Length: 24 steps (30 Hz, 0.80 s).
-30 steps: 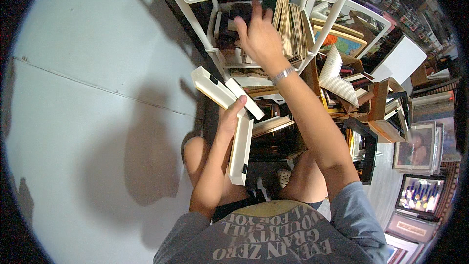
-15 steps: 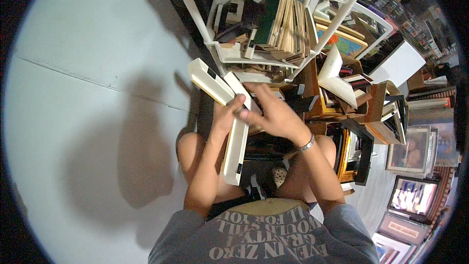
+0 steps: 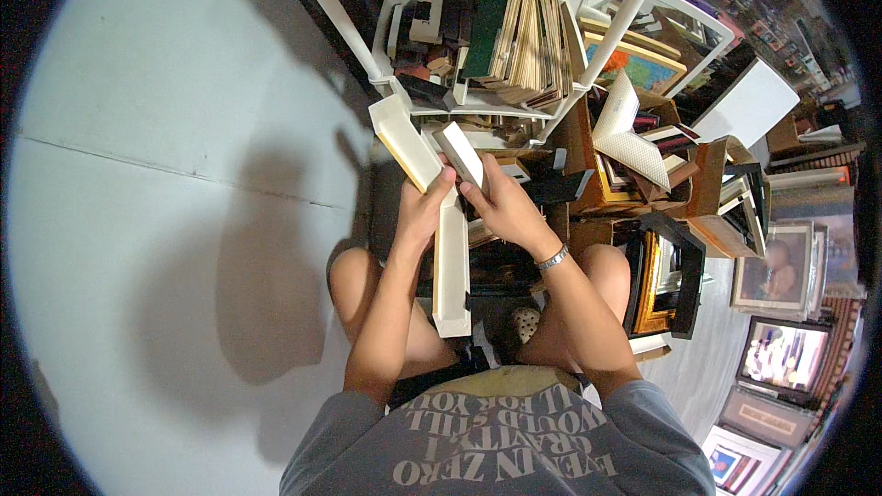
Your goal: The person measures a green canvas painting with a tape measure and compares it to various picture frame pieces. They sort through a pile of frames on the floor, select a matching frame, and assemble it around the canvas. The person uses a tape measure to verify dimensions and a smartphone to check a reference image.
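Since a second ago the right hand (image 3: 501, 207) has come down from the white rack (image 3: 634, 0) at the top of the frame, where it was reaching among the stacked frames, and now sits at the centre beside the left hand (image 3: 424, 211). Both hands are closed on pale frame pieces. The left hand grips a cream frame corner (image 3: 448, 266), an L-shaped piece with one arm rising toward the upper left and the other hanging down between the person's knees at lower centre. The right hand pinches a short white moulding piece (image 3: 459, 154) with thumb and fingers, just beside the top arm of the corner; whether the two pieces touch cannot be told. A metal watch band (image 3: 551, 260) circles the right wrist.

Above the hands, the rack holds a row of upright frames and boards (image 3: 524, 32), packed edge to edge. Right of centre lies a jumble of loose frame parts, among them a white textured corner (image 3: 634, 142) and a gold and black frame (image 3: 666, 285). Framed pictures (image 3: 770, 266) lean at the right edge. A grey floor (image 3: 156, 174) fills the left half, carrying the person's shadow. A grey printed shirt (image 3: 496, 441) shows at the bottom
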Each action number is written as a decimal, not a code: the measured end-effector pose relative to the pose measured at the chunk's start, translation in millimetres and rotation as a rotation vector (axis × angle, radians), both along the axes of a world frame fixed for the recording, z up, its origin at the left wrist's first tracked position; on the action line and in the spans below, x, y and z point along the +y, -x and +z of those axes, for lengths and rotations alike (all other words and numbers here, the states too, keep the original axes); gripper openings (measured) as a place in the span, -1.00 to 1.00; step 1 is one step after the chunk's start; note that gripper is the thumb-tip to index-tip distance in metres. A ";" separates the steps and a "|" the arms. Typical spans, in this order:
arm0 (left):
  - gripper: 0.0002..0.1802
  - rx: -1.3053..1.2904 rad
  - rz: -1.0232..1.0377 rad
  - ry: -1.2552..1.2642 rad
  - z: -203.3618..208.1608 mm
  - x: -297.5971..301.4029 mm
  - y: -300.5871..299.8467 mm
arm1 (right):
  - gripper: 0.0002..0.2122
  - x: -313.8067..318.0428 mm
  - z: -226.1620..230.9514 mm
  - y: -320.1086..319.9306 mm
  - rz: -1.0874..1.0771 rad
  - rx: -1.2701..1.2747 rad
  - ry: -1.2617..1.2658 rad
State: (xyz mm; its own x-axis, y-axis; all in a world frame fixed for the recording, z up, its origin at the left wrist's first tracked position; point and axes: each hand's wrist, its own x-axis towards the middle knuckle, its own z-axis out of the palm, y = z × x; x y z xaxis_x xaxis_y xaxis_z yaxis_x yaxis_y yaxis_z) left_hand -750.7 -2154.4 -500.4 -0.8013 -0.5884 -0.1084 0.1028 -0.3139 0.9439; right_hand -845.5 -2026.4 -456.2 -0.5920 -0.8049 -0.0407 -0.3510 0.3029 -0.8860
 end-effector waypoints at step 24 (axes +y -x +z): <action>-0.45 -0.560 -0.192 0.572 -27.1 -9.4 11.8 | -0.67 2.7 -57.6 -1.8 0.047 0.414 -0.306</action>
State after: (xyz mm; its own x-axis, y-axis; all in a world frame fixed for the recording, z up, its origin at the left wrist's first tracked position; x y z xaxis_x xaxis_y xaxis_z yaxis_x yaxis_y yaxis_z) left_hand -762.5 -2163.8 -527.5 -0.8097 -0.5323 -0.2471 -0.4375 0.2669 0.8587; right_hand -843.7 -2023.7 -513.8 -0.5716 -0.8191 -0.0491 -0.6728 0.5021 -0.5433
